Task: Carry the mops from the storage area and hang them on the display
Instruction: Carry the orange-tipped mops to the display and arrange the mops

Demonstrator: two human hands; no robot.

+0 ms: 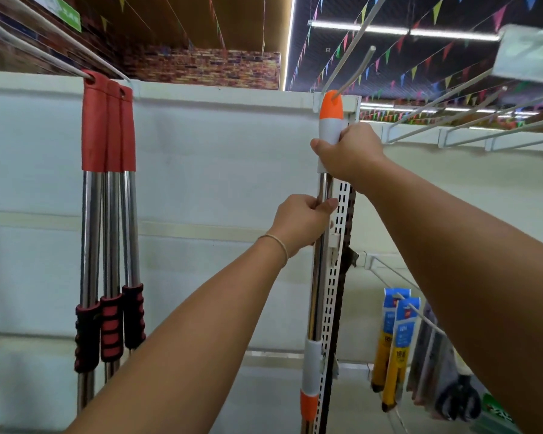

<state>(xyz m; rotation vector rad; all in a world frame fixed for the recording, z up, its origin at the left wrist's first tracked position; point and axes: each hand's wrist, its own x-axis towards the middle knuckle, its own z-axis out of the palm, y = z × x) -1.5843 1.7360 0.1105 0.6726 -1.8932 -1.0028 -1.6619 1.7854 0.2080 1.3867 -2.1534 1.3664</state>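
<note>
A mop with a steel pole and an orange-and-white top cap hangs upright against the white display wall. Its cap sits on a white hook rod that sticks out toward me. My right hand grips the white part of the cap. Lower down, my left hand pinches the steel pole. Three mops with red caps and steel poles hang on another hook rod at the left. The mop heads are out of view below.
A perforated white upright rail runs just behind the held mop. More bare hook rods stick out at the upper right. Packaged goods in blue and yellow hang at the lower right.
</note>
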